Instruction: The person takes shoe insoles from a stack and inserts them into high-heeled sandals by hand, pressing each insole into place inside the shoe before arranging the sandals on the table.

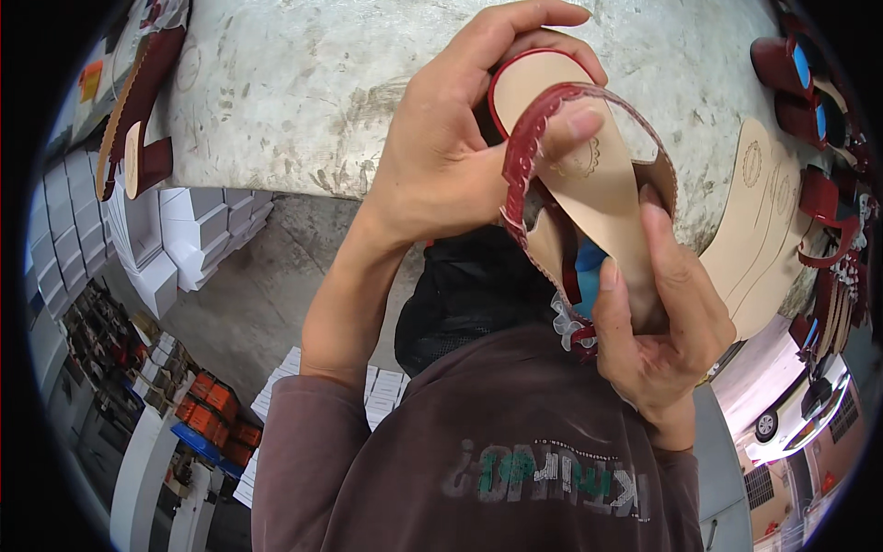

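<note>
A dark red sandal (pixel 522 166) with a strap wrapped in clear plastic is held between my hands above the table edge. My left hand (pixel 451 147) grips its rounded far end, thumb reaching through the strap loop onto the beige insole (pixel 607 198). Lower down, my right hand (pixel 667 317) pinches the near part of the insole between thumb and fingers. A blue patch (pixel 589 276) shows beside the insole, inside the sandal. My palms hide part of the sole. To the right lies an overlapping group of loose beige insoles (pixel 750 212).
The worn, stained table (pixel 276 101) spreads ahead. Red shoe pieces with blue patches (pixel 786 78) crowd its right side; another red sandal (pixel 147 161) sits at its left edge. White boxes (pixel 198 230) stand at left, orange crates (pixel 212 405) farther down. A white car (pixel 800 405) shows at right.
</note>
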`<state>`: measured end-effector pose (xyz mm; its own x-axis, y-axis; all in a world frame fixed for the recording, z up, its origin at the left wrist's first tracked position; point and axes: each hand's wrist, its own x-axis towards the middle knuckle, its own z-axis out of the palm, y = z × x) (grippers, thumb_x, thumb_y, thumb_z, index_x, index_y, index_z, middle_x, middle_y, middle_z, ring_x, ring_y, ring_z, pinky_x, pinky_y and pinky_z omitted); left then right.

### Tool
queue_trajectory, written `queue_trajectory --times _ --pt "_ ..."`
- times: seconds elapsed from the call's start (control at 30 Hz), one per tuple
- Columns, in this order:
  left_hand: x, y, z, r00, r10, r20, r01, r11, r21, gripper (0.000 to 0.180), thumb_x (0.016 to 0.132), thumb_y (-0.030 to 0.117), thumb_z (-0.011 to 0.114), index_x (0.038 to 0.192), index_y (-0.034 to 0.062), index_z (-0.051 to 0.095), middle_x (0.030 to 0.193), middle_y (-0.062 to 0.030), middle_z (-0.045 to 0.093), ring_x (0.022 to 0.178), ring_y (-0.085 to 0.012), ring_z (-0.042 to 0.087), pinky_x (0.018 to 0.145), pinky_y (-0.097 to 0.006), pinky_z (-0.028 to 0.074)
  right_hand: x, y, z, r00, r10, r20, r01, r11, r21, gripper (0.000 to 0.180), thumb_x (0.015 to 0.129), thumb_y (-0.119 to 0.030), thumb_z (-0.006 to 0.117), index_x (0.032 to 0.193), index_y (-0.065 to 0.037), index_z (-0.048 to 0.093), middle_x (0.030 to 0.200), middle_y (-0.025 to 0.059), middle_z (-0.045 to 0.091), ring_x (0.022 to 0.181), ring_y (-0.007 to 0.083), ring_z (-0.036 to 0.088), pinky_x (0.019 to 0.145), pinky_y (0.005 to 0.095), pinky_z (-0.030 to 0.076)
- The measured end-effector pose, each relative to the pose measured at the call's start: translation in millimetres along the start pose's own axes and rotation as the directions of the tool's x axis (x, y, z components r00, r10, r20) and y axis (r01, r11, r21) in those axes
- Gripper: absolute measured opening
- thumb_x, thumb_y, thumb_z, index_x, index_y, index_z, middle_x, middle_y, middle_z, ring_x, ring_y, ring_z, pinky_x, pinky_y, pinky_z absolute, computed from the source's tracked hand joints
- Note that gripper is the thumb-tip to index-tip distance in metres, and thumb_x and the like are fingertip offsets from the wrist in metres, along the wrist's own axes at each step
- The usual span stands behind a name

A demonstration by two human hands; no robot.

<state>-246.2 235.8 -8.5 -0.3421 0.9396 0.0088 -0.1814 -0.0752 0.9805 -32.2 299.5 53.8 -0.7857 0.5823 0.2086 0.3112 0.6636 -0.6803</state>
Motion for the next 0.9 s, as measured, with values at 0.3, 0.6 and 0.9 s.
queue_trajectory --times 0.3,0.6,0.9 --pt "8.4 0.8 11.0 0.984 -0.086 -0.159 0.051 0.976 -0.211 0.052 0.110 0.040 0.045 0.125 -0.0079 0.056 0.098 -0.0110 0.069 0.087 -0.0119 0.066 0.079 -0.024 0.054 22.2 -35.6 -24.9 0.894 0.147 0.424 -0.029 0.962 -0.272 0.054 0.084 -0.012 0.075 0.135 -0.001 0.063 0.136 0.0223 0.063 0.106 0.0315 0.070 0.091 0.0346 0.056" --pt "11.5 6.4 21.3 0.993 0.029 -0.112 -0.044 0.990 -0.134 0.080 0.107 0.063 0.027 0.129 -0.0102 0.051 0.101 -0.0127 0.067 0.091 -0.0153 0.066 0.083 -0.027 0.053 17.7 -36.0 -30.9 0.904 0.081 0.420 0.055 0.952 -0.301 0.091 0.079 -0.079 0.061 0.137 -0.008 0.063 0.142 0.0154 0.060 0.130 0.0481 0.051 0.110 0.0639 0.038" --pt "-10.2 14.7 3.5 0.967 0.155 -0.204 -0.095 0.956 0.277 0.039 0.105 0.019 0.057 0.136 -0.0035 0.053 0.117 -0.0123 0.068 0.106 -0.0158 0.066 0.089 -0.030 0.054 -13.3 -36.4 -37.0 0.944 -0.094 0.318 0.233 0.870 -0.435 0.078 0.082 -0.064 0.069 0.136 -0.008 0.060 0.148 0.0210 0.051 0.142 0.0491 0.038 0.116 0.0686 0.025"
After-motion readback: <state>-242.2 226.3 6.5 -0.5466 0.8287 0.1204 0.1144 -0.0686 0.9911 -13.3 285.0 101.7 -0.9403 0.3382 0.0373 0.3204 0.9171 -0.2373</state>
